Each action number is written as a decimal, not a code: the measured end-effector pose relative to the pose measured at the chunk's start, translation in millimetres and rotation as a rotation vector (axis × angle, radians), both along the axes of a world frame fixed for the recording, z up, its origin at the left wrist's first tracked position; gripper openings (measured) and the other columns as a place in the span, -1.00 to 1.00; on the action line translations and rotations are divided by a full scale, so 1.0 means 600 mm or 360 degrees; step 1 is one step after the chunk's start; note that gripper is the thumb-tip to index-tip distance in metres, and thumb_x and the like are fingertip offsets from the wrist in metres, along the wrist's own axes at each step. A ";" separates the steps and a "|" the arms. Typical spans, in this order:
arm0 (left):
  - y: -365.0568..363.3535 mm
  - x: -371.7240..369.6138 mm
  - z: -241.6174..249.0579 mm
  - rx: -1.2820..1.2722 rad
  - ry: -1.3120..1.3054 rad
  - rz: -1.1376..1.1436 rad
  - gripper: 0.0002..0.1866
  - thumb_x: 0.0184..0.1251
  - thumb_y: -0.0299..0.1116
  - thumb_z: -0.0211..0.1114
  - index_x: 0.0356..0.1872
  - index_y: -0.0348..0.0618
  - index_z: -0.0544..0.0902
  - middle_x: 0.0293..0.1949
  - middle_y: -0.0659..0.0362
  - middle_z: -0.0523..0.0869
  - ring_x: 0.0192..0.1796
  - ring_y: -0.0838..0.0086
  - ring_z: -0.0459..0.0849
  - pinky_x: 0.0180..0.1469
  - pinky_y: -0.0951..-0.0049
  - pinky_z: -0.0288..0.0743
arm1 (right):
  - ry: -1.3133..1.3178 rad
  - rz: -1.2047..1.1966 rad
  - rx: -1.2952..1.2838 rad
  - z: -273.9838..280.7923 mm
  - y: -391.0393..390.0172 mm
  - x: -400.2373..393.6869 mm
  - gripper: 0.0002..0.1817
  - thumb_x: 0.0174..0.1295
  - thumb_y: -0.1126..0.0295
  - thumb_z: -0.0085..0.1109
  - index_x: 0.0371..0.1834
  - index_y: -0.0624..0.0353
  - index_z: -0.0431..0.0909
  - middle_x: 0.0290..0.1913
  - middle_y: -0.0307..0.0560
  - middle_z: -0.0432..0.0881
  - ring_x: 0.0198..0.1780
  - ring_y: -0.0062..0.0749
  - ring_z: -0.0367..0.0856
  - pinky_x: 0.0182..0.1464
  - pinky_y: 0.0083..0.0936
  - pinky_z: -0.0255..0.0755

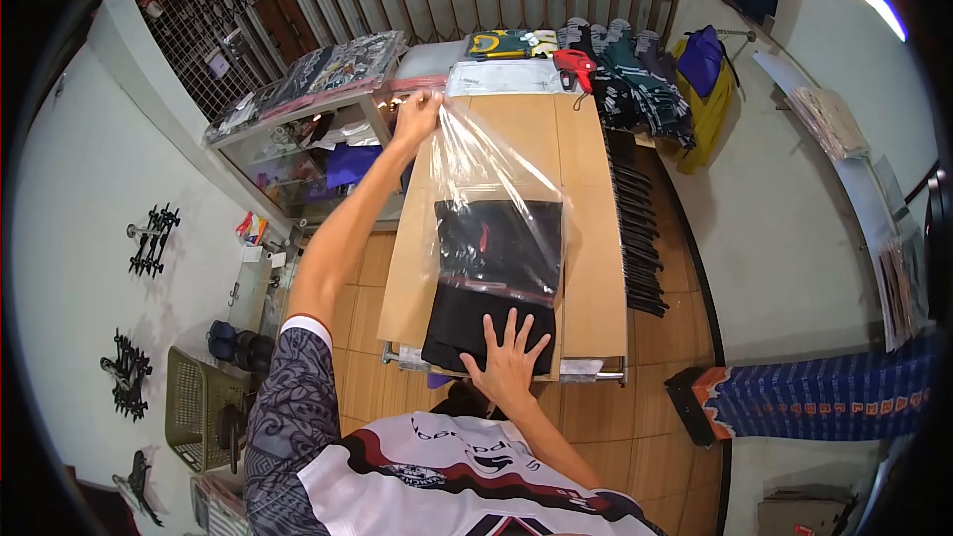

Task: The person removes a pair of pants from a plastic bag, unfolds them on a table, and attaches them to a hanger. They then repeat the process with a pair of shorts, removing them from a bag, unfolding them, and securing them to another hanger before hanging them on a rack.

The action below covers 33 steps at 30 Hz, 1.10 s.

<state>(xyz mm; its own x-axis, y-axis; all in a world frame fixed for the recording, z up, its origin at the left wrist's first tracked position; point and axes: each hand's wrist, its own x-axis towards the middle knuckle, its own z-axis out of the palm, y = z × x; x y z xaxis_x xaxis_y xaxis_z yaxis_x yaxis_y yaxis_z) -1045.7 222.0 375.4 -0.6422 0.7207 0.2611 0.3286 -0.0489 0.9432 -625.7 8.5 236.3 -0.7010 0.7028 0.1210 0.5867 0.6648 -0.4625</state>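
A clear plastic bag (476,154) stretches over a folded black garment (467,323) on a cardboard-topped table. The garment's far part lies inside the bag, and its near part sticks out toward me. My left hand (421,117) pinches the bag's far upper-left corner, fingers closed on the film. Flat on the uncovered near part of the garment rests my right hand (511,357), its fingers spread. Through the film a small red mark (484,238) shows on the black cloth.
The cardboard sheet (591,288) covers the table. At its far end are a red tagging gun (574,69), papers (501,77) and stacked dark socks (635,74). A glass display case (298,159) stands left, black hangers (640,238) hang along the right side, and a green basket (194,417) sits lower left.
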 end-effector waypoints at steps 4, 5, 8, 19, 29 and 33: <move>-0.017 0.006 0.123 0.0213 0.0090 0.0021 -0.79 0.60 -0.28 0.22 -0.11 -0.24 0.66 -0.21 0.14 0.82 -0.38 0.55 0.73 -0.32 0.50 0.64 | -0.0031 -0.0023 -0.0014 0.010 -0.002 -0.003 -0.06 0.21 -0.25 0.29 0.61 -0.06 0.27 0.65 0.37 0.00 0.64 0.50 -0.17 0.42 0.69 -0.36; -0.040 0.035 0.166 0.0281 0.0021 0.0007 -0.79 0.61 -0.30 0.20 -0.12 -0.25 0.65 -0.22 0.14 0.81 -0.29 0.52 0.80 -0.30 0.51 0.68 | -0.0029 -0.0039 0.0002 0.011 -0.003 -0.003 -0.06 0.20 -0.24 0.31 0.60 -0.07 0.29 0.65 0.35 0.02 0.64 0.47 -0.14 0.44 0.67 -0.35; -0.093 0.037 0.230 0.0595 -0.0011 -0.0023 -0.82 0.62 -0.32 0.18 -0.11 -0.23 0.62 -0.20 0.14 0.80 -0.25 0.48 0.83 -0.33 0.55 0.66 | -0.0023 -0.0060 0.0040 0.015 -0.007 -0.006 -0.07 0.19 -0.24 0.32 0.58 -0.06 0.32 0.63 0.35 0.07 0.64 0.46 -0.11 0.44 0.66 -0.32; -0.594 0.000 0.294 0.0731 0.0157 -0.0181 -0.85 0.71 -0.26 -0.06 -0.07 -0.07 0.42 0.07 -0.13 0.77 -0.30 0.54 0.69 -0.35 0.62 0.42 | 0.0929 -0.0344 -0.0517 0.079 -0.068 -0.108 -0.29 0.26 0.14 0.45 0.39 0.30 0.45 0.35 0.30 0.54 0.44 0.05 0.46 0.49 0.00 0.19; -1.002 -0.066 0.206 0.0433 0.0120 -0.0007 -0.87 0.69 -0.32 -0.07 -0.11 -0.09 0.41 -0.06 -0.02 0.83 -0.33 0.57 0.67 -0.28 0.59 0.42 | 0.1200 0.0346 -0.1347 0.137 -0.275 -0.429 -0.41 0.59 -0.02 -0.05 0.12 0.40 0.66 -0.02 -0.05 0.75 0.09 -0.42 0.61 0.23 -0.49 0.38; -1.073 -0.108 0.133 0.0358 -0.0006 0.0055 -0.86 0.68 -0.35 -0.09 -0.12 -0.11 0.42 -0.06 -0.01 0.83 -0.31 0.59 0.67 -0.26 0.58 0.43 | 0.1034 0.0442 -0.1937 0.099 -0.323 -0.512 -0.79 0.38 0.33 0.35 -0.07 0.20 0.61 -0.25 -0.24 0.70 -0.17 -0.62 0.59 -0.05 -0.56 0.41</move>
<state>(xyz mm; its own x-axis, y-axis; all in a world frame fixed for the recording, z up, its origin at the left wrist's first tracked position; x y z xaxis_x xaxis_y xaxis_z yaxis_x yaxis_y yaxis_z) -1110.8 -422.1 454.9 -0.6669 0.6220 0.4103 0.3301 -0.2471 0.9110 -933.1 -185.2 295.6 -0.8871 0.4500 -0.1029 -0.0335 -0.2852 -0.9579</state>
